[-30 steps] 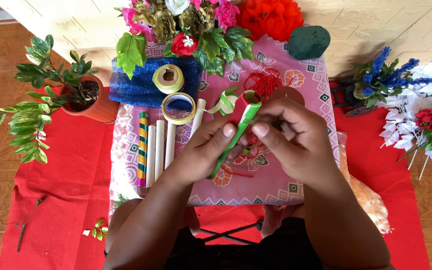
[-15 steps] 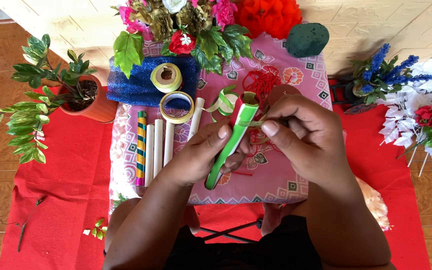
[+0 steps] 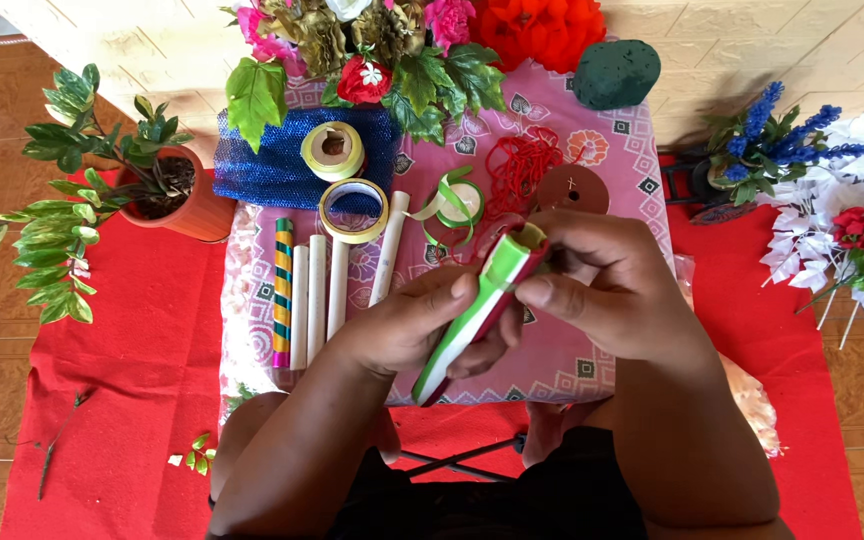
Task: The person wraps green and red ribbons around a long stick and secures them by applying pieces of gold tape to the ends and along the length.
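Since before, our tube (image 3: 477, 310) tilted lower | left hand (image 3: 422, 325) wrapped tight round it | right hand (image 3: 602, 285) pinching its top end | tape rolls (image 3: 352, 208) beside

We see open pink patterned cloth (image 3: 592, 365) just right of and nearer than our hands, and bare red mat (image 3: 142, 370) well to the left. Left of our left hand (image 3: 407, 325) a row of white paper tubes (image 3: 317, 295) and one striped tube (image 3: 282, 290) blocks the way. Farther off, two tape rolls (image 3: 352, 205), a green ribbon spool (image 3: 457, 205) and tangled red cord (image 3: 522, 165) crowd the cloth. A potted plant (image 3: 167, 195) stands far left, artificial flowers (image 3: 832, 200) on the right.
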